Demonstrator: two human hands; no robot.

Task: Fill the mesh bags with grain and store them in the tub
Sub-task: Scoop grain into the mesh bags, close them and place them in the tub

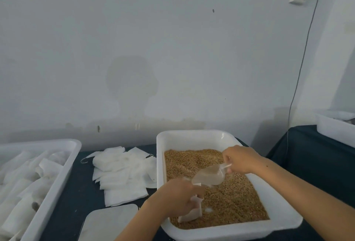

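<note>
At lower centre, the left hand (177, 196) gripped a mesh bag (192, 212); the right hand (241, 159) clasped the scoop (210, 175), whose grain (236, 198) could spill past the bag's narrow, sagging mouth

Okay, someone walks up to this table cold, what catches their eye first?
The white tub of grain at centre right, where the right hand tips a clear scoop toward a mesh bag held by the left hand. Left of it lie empty bags, and at far left a tub of filled ones.

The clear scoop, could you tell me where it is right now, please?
The clear scoop is right of centre, over the grain tub, held by the right hand.
</note>
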